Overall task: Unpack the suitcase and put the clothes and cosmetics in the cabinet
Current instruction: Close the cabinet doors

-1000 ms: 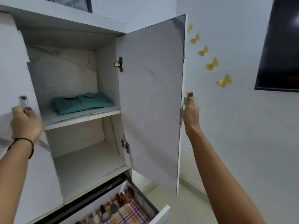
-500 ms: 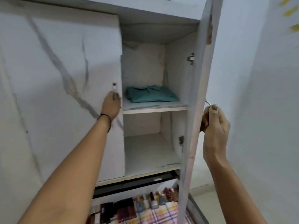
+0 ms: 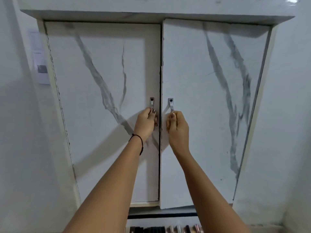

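The white marble-patterned cabinet fills the view with both doors closed or nearly so. My left hand (image 3: pixel 146 124) grips the metal handle (image 3: pixel 152 103) of the left door (image 3: pixel 101 106). My right hand (image 3: pixel 177 127) pinches the metal handle (image 3: pixel 171 103) of the right door (image 3: pixel 212 106), whose lower edge stands a little proud of the frame. The green folded clothes inside are hidden behind the doors. Below, an open drawer (image 3: pixel 161 230) shows a row of cosmetics between my forearms.
White wall lies on both sides of the cabinet. A pale paper sheet (image 3: pixel 41 64) hangs on the wall to the left. The cabinet's top ledge (image 3: pixel 151 14) juts out above the doors.
Both doors have swung shut from wide open, hiding the shelves and the green clothes. My right hand shifted from the door's edge to its handle. My view now faces the cabinet squarely.
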